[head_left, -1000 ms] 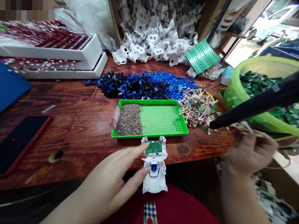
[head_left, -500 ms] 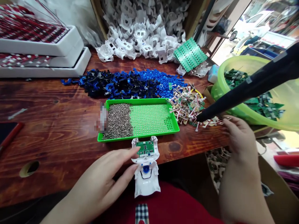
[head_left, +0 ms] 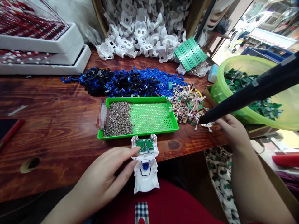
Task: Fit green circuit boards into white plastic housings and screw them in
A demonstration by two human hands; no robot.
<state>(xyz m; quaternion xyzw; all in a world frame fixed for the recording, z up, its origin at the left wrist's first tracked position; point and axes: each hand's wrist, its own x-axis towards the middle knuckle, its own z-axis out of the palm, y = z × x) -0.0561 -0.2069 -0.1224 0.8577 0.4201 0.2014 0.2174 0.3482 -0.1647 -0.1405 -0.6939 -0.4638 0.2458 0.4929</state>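
My left hand [head_left: 107,174] holds a white plastic housing [head_left: 146,177] at the table's near edge, index finger on its left rim and thumb against its side. A small green circuit board [head_left: 144,145] sits in the housing's top, with a blue button [head_left: 145,166] below it. My right hand [head_left: 233,132] reaches to the near edge of a pile of small wired boards [head_left: 187,104]. Its fingers are bent together by a white-wired piece [head_left: 206,125]. The black tip of a hanging electric screwdriver [head_left: 245,93] partly hides them.
A green tray [head_left: 151,116] holds screws [head_left: 118,118] on its left side. Behind it lie blue and black plastic parts [head_left: 126,82] and a heap of white housings [head_left: 140,31]. A green basin [head_left: 257,65] of boards stands on the right, and white foam trays [head_left: 44,56] at the back left.
My right hand has moved forward and left, down to the pile of wired boards. My left hand has stayed on the housing. The view has swung a little to the right.
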